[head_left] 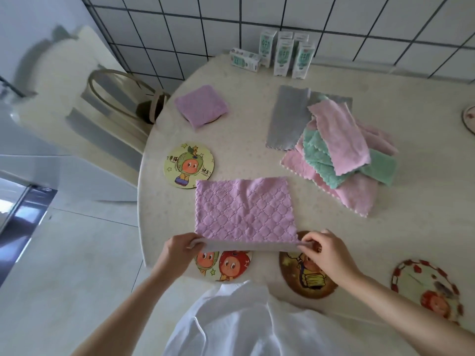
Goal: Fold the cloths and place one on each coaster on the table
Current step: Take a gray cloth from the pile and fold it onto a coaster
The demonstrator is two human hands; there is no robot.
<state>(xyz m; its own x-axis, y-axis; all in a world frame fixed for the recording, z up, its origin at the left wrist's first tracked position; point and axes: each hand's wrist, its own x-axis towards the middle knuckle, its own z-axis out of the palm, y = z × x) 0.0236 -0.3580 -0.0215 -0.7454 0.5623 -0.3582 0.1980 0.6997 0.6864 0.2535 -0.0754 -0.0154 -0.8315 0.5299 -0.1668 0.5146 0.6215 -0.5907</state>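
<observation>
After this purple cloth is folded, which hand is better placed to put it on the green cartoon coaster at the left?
Probably the left hand. It grips the purple cloth at its near left corner, on the same side as the green coaster. The right hand would have to cross over the cloth.

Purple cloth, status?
Both hands, left and right, pinch purple cloth near edge, mid-fold. One folded cloth placed. Pile waiting. Nothing blocking.

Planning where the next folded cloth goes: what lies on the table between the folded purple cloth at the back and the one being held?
Head view: one round cartoon coaster, uncovered; otherwise bare table.
</observation>
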